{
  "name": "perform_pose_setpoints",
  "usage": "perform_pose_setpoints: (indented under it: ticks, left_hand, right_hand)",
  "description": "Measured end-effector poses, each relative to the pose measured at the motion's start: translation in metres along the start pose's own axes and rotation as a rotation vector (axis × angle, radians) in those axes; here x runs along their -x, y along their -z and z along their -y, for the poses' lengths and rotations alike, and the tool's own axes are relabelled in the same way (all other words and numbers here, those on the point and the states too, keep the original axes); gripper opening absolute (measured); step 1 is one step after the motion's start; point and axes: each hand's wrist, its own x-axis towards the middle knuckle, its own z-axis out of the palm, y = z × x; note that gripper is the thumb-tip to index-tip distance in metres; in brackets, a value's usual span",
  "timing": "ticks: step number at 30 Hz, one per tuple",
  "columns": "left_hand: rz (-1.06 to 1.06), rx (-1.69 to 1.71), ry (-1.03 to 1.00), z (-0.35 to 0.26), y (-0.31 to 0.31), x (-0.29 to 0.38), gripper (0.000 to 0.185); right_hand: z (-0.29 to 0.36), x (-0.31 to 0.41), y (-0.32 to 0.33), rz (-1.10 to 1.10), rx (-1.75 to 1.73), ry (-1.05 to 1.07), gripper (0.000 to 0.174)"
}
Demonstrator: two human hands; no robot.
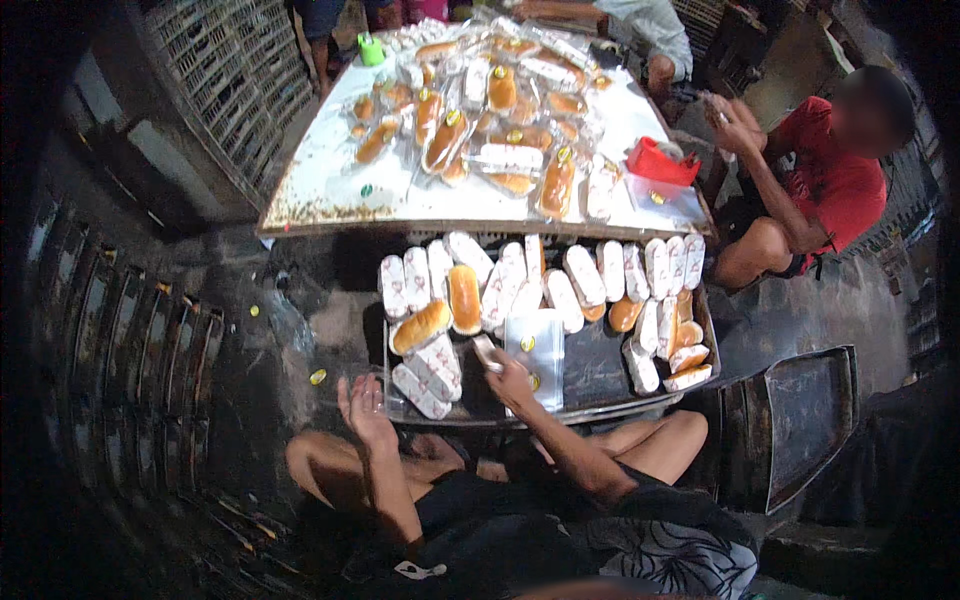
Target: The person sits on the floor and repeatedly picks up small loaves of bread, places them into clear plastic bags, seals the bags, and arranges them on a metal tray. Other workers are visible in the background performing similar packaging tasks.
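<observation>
My left hand [369,412] is raised palm up at the left edge of a dark metal tray [592,360]; a faint clear film seems to lie by its fingers, and whether it grips that is unclear. Over the tray, my right hand [510,379] is closed around a small pale flat object [489,354], too blurred to name. Beside it lies a stack of clear plastic bags [551,345] with yellow labels. Bread rolls in white printed paper line the tray's back and sides. One bare-looking golden roll [465,300] lies behind my right hand, another [421,327] to its left.
Beyond the tray stands a white table [315,187] heaped with bagged rolls [448,142]. A red holder [660,161] and a green object [370,49] sit on it. A person in red [840,180] sits at right; others are behind. Another tray [810,420] leans at right.
</observation>
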Motion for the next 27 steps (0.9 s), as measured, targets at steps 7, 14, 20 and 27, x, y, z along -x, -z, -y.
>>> perform_pose_setpoints:
  ticks: [7,14,20,27]
  left_hand:
    - [0.147,0.062,0.283,0.049,-0.061,0.057,0.055]
    - [0.286,0.023,0.433,0.069,-0.093,0.124,0.038]
    - [0.306,-0.06,0.433,0.069,-0.085,0.149,0.029]
    - [0.956,-1.176,-0.169,0.16,-0.044,0.134,0.053]
  right_hand:
    - [0.073,0.073,0.045,-0.194,-0.744,-0.016,0.024]
    - [0.082,0.072,0.048,-0.246,-0.768,-0.08,0.052]
    - [0.065,0.069,0.083,0.038,-0.201,0.221,0.044]
    - [0.123,-0.058,0.162,-0.381,-0.164,0.287,0.019]
